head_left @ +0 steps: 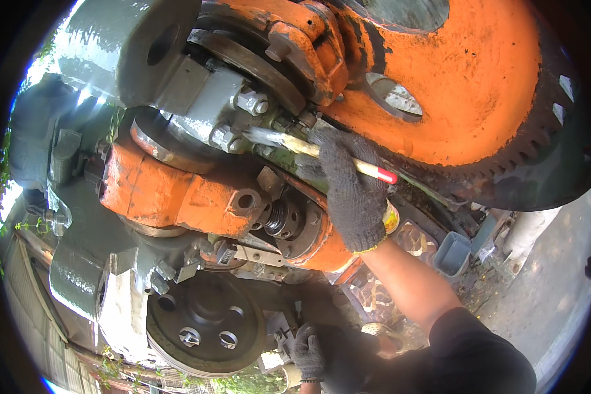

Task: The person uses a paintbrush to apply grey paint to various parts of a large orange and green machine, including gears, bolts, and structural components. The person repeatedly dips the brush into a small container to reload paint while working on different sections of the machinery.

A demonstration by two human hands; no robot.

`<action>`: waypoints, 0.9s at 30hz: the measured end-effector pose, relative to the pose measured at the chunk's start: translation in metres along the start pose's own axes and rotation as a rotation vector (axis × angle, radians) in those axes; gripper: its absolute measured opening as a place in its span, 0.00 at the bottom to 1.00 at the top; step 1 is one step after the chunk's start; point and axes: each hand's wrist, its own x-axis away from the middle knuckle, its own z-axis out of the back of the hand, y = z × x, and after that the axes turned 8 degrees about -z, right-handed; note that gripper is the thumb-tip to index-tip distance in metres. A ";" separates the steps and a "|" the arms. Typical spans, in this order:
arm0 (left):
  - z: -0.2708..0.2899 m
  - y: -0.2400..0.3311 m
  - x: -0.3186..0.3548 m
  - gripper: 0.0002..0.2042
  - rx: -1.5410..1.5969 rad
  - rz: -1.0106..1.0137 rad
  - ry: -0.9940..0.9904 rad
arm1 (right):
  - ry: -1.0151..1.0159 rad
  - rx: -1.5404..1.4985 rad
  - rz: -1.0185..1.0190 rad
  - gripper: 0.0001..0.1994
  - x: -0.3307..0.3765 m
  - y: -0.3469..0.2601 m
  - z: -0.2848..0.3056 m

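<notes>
My right hand [349, 184], in a dark grey knitted glove, is closed around a paintbrush [299, 145] with a pale handle and a red-and-white end. The grey-coated bristles reach the large hex bolts [226, 138] on a grey-painted block [210, 98], touching or very near them. Low in the view, my left hand [307, 351], also gloved, is beside dark metal parts of the machine. Its fingers look curled, but what they grip is hidden. An orange connecting arm [177, 190] with a threaded screw [278, 220] lies left of my right wrist.
A big orange gear wheel [466, 85] with dark teeth fills the upper right. A black flywheel [207, 322] stands at lower left. Past my right forearm are a grey plastic tub [452, 254], a yellow-labelled can [391, 218] and patterned cloth [414, 240]. Concrete floor [545, 289] lies at right.
</notes>
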 end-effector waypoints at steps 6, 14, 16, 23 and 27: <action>-0.003 -0.008 -0.004 0.14 0.030 0.064 0.004 | -0.066 -0.195 0.029 0.13 -0.007 -0.034 -0.025; -0.006 -0.006 -0.016 0.14 0.016 0.046 -0.019 | -0.118 -0.382 -0.215 0.14 -0.010 -0.001 -0.006; -0.007 -0.005 -0.017 0.14 0.043 0.052 -0.007 | -0.109 -0.340 -0.242 0.14 -0.010 0.009 -0.002; -0.007 0.013 -0.026 0.14 -0.040 0.085 -0.016 | -0.096 0.157 0.067 0.11 -0.014 0.002 0.009; -0.003 -0.002 -0.020 0.14 0.037 0.061 -0.013 | -0.166 -0.004 0.055 0.10 -0.017 -0.023 -0.013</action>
